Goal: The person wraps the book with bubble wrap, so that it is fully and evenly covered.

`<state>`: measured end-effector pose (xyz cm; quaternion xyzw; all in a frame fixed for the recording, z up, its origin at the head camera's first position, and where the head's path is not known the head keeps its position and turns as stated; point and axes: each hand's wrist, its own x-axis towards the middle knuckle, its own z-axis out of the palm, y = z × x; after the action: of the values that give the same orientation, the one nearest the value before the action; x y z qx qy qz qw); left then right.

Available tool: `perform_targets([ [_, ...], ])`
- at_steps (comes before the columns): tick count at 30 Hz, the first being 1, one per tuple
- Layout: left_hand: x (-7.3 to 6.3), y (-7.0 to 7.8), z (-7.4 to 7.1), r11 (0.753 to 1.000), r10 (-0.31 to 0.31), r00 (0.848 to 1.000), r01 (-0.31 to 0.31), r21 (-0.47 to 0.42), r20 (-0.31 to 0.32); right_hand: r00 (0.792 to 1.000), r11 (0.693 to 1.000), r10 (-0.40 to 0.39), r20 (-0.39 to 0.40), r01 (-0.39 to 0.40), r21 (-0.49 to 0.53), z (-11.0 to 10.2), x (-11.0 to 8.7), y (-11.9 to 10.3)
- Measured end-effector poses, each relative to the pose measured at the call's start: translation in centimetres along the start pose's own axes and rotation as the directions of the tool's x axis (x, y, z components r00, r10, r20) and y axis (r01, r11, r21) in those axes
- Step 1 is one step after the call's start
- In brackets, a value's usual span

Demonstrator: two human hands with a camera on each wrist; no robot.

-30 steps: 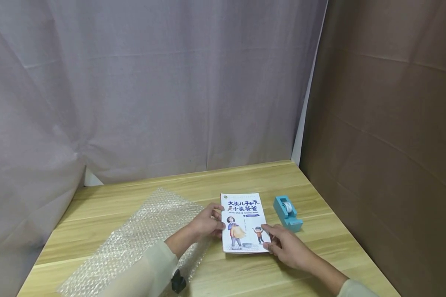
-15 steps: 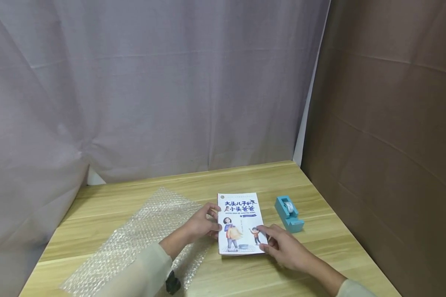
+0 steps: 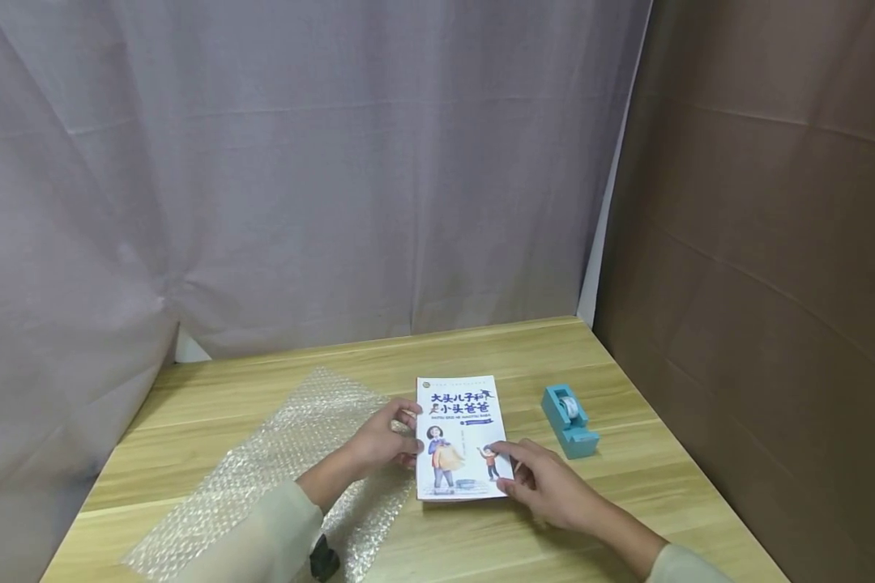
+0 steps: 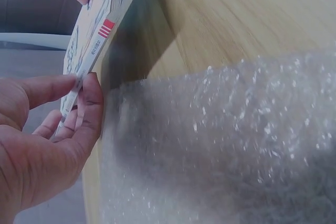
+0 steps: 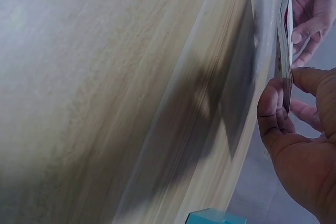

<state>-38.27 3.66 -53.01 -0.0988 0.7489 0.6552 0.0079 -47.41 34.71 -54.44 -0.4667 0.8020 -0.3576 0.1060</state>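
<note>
A white paperback book (image 3: pixel 461 437) with a drawn woman and child on its cover is held above the table between both hands. My left hand (image 3: pixel 381 439) grips its left edge; in the left wrist view the thumb and fingers pinch the spine (image 4: pixel 97 43). At the lower right corner, my right hand (image 3: pixel 550 486) pinches the book, thumb on one face and fingers on the other, as the right wrist view shows. A sheet of bubble wrap (image 3: pixel 277 453) lies flat on the table to the left, partly under my left forearm.
A blue tape dispenser (image 3: pixel 570 421) with a roll of clear tape stands right of the book. The wooden table (image 3: pixel 525 348) ends at a grey curtain (image 3: pixel 299 202) behind and a brown one (image 3: pixel 758 283) on the right.
Both hands have carried the book a little to the left, closer over the bubble wrap. The grip has stayed the same. The bubble wrap and the tape dispenser have not moved on the table.
</note>
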Motion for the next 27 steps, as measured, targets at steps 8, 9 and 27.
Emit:
perform_targets([
  [8,-0.7,0.1,-1.1,1.0,-0.007,1.0,0.007,0.016,0.0,0.999,0.998,-0.054,0.003,0.054,0.015,0.5,0.5,-0.5],
  [9,-0.8,0.1,-1.2,1.0,-0.007,1.0,0.007,0.015,-0.002,0.998,0.998,-0.056,0.004,0.056,0.016,0.6,0.6,-0.6],
  [27,-2.4,-0.5,-3.3,1.0,-0.009,0.999,0.009,-0.007,-0.034,0.997,0.997,-0.075,0.037,0.074,0.026,1.7,1.9,-2.3],
])
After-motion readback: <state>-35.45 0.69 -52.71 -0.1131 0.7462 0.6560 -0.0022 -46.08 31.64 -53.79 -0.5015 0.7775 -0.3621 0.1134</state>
